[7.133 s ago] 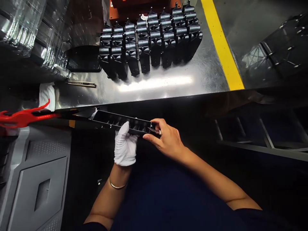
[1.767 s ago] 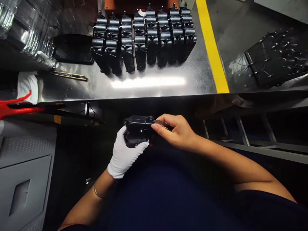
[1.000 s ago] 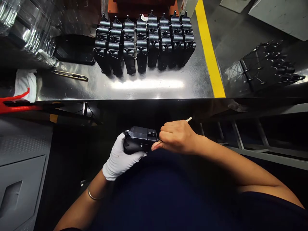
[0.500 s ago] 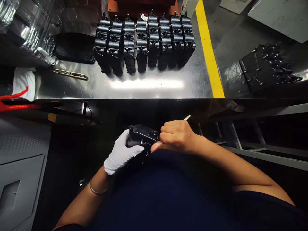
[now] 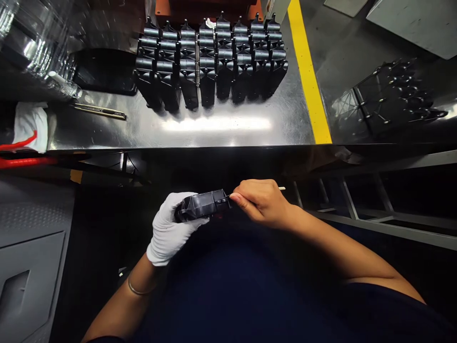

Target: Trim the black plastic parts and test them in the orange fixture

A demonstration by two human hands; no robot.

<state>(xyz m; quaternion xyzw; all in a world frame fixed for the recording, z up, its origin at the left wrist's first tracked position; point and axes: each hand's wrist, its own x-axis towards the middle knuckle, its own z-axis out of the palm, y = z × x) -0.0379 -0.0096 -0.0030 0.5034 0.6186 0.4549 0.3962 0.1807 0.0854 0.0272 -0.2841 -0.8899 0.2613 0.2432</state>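
My left hand (image 5: 171, 231), in a white glove, is wrapped round a black plastic part (image 5: 203, 205) in front of my body, below the bench edge. My bare right hand (image 5: 262, 200) is closed round a thin tool, whose pale end (image 5: 282, 188) sticks out on the right. The tool's thin dark tip reaches the right end of the part. Most of the tool is hidden inside my fingers. On the metal bench (image 5: 214, 136) above, several rows of similar black parts (image 5: 207, 66) stand side by side.
A pen-like metal object (image 5: 100, 111) and a dark tray (image 5: 105, 71) lie at the bench's left. Clear plastic items (image 5: 39, 47) are at the upper left, a white cloth (image 5: 31, 126) beside red handles. Yellow tape (image 5: 310, 76) crosses the bench. More black parts (image 5: 407, 90) sit right.
My left hand has turned the black part over to show another side and moved slightly left. My right hand has rotated, and its tool now lies flatter.
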